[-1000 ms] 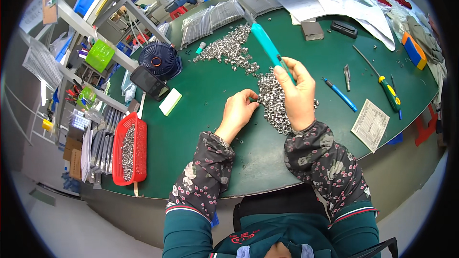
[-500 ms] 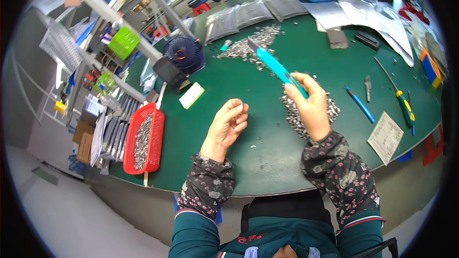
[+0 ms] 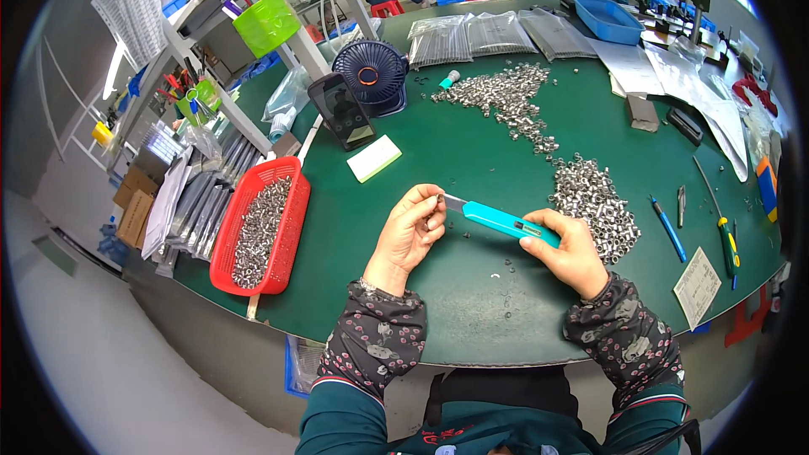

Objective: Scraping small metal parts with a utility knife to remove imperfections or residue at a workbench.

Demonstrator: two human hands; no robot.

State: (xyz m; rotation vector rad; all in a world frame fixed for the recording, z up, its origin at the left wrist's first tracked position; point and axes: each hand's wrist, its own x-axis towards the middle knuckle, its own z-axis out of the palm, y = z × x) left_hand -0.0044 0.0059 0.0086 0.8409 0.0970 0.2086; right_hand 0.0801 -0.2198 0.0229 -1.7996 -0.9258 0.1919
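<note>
My right hand (image 3: 569,248) is closed round a turquoise utility knife (image 3: 506,223). Its blade points left and its tip meets the fingertips of my left hand (image 3: 409,232). Between thumb and forefinger the left hand pinches a small metal ring (image 3: 440,198), mostly covered by the fingers. Just beyond the right hand lies a heap of small silver metal rings (image 3: 594,206). A second, wider spread of such metal pieces (image 3: 506,97) reaches toward the back of the green table. Tiny scraps (image 3: 508,291) dot the tabletop between my forearms.
On the left stands a red basket (image 3: 301,219) of metal pieces. Behind it are a phone (image 3: 341,109), a dark fan (image 3: 371,76) and a pale pad (image 3: 374,158). To the right lie a blue pen (image 3: 668,227), a screwdriver (image 3: 726,244) and a printed card (image 3: 697,288).
The knife has swung down from pointing up and away, and its blade now reaches the left fingertips. The left hand keeps its pinch. The whole view has shifted.
</note>
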